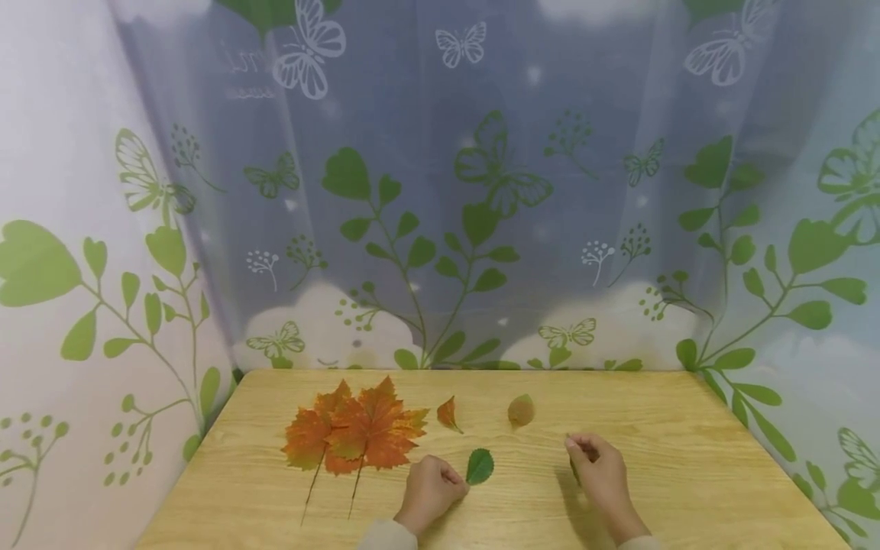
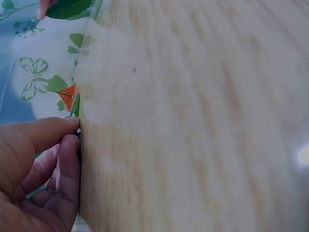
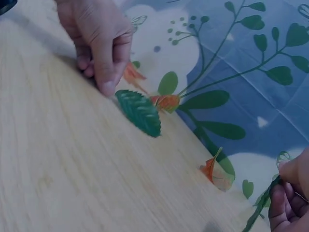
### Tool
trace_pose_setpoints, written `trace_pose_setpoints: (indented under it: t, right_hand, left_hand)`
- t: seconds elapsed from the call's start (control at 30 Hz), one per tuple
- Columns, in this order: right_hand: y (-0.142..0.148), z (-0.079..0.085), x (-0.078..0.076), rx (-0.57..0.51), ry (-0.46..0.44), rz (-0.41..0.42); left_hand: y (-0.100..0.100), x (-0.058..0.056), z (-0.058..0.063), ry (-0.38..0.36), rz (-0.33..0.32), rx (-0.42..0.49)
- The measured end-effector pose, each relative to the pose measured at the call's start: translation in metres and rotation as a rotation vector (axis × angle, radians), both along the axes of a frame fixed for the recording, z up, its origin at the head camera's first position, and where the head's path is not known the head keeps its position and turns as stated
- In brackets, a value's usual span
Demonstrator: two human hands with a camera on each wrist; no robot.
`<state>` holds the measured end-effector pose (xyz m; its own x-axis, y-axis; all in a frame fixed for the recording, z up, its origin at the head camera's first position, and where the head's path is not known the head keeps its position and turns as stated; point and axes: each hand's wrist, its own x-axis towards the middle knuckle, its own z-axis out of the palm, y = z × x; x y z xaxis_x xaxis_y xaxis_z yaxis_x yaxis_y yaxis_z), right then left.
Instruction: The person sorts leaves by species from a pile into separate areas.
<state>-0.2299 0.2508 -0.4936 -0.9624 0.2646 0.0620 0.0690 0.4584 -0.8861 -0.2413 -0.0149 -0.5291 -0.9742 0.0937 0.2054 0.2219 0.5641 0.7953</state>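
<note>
Low over the table, my left hand [image 1: 431,490] pinches the base of a green serrated leaf [image 1: 480,466] between thumb and forefinger. The leaf's broad face shows in the head and right wrist views; in the left wrist view it appears nearly edge-on. Farther right, my right hand [image 1: 605,475] pinches a second green leaf [image 3: 260,205], which hangs down below the fingers, seen edge-on in the head view. Its serrated edge shows at the top of the left wrist view. Between and beyond the hands lie a small folded orange leaf [image 1: 447,413] and a rounded brownish-green leaf [image 1: 521,411].
Large orange maple-like leaves [image 1: 371,428] with two thin dark stems lie overlapping at the left of the wooden table [image 1: 701,458]. A curtain [image 1: 426,229] printed with butterflies and plants hangs along the table's back and sides.
</note>
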Motion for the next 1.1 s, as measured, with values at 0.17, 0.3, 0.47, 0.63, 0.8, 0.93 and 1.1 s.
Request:
trace_pose_setpoints:
  t: [0.17,0.3,0.47,0.63,0.8,0.93,1.1]
  right_hand:
    - [0.005,0.004,0.001,-0.117,-0.038,0.005]
    - [0.007,0.003,0.001,-0.2,-0.041,-0.001]
    - [0.007,0.001,0.001,-0.311,-0.048,-0.012]
    - [0.007,-0.012,0.0,-0.323,-0.036,-0.041]
    - [0.01,-0.031,0.003,-0.187,-0.04,-0.055]
    - [0.012,-0.037,0.007,0.009,-0.025,-0.035]
    - [0.013,-0.034,0.007,0.228,0.013,0.019]
  left_hand:
    - [0.0,0.0,0.001,-0.004,-0.008,0.0]
    - [0.0,0.0,0.002,0.011,-0.017,0.008]
    - [-0.001,0.0,0.002,0.011,-0.032,0.02]
    - [-0.001,0.0,0.001,0.015,-0.041,0.026]
    - [-0.001,0.0,0.0,0.007,-0.045,0.03]
    - [-0.001,-0.002,-0.002,0.009,-0.046,0.023]
    - [-0.002,-0.003,-0.003,0.019,-0.045,0.019]
